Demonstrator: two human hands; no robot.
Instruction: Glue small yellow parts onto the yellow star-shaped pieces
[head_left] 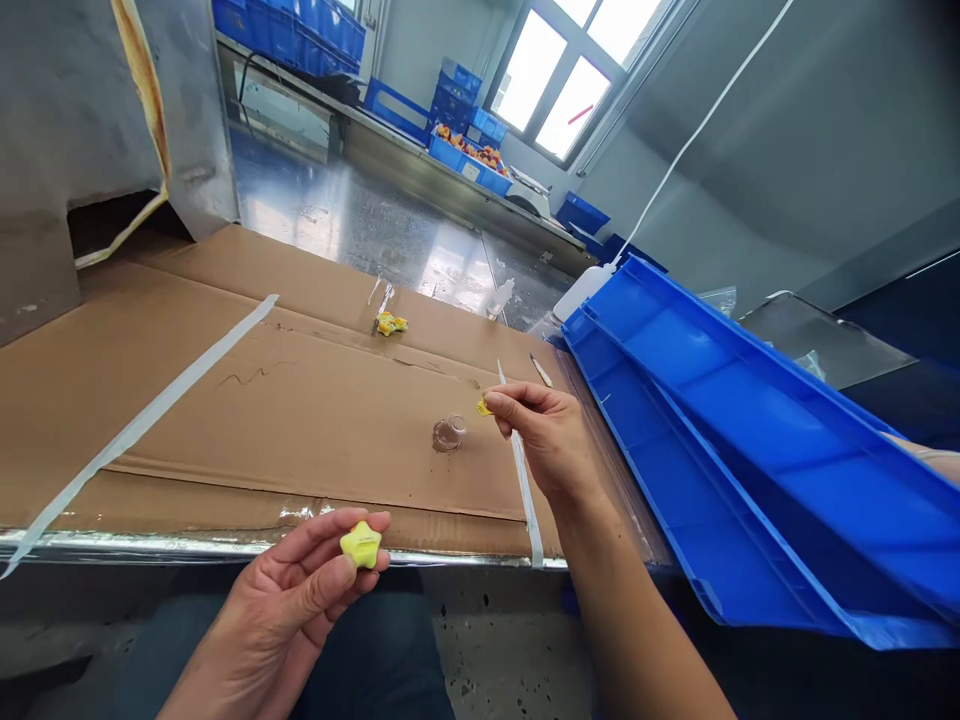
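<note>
1. The left hand [289,600] is just behind the near edge of the desk [187,547], over the person's dark trousers [375,660]. Its fingers are curled and its thumb is pressed onto a yellow star-shaped toy [361,544], holding it clear of the cardboard sheet [300,420] that covers the desk
2. The right hand [544,440] is over the right part of the desk, with the thumb and forefinger pressed together, pinching a small yellow piece [484,407] that sticks out past the fingertips. The other fingers are loosely curled. Whether the piece touches the cardboard cannot be told
3. A small clear plastic cup [448,433] stands on the cardboard just left of the pinched piece, near it but apart
4. Toward the far edge, a small yellow toy piece [390,323] lies on the cardboard, and a slim pointed tool [541,370] lies near the right edge, just beyond the right hand
5. Strips of white tape [142,420] cross the cardboard
6. Blue plastic trays [750,440] lie stacked and tilted along the right edge, with a white bottle [585,292] at the far right corner
7. Beyond the desk, blue crates [465,150] of orange and yellow toys sit on a bench
</note>
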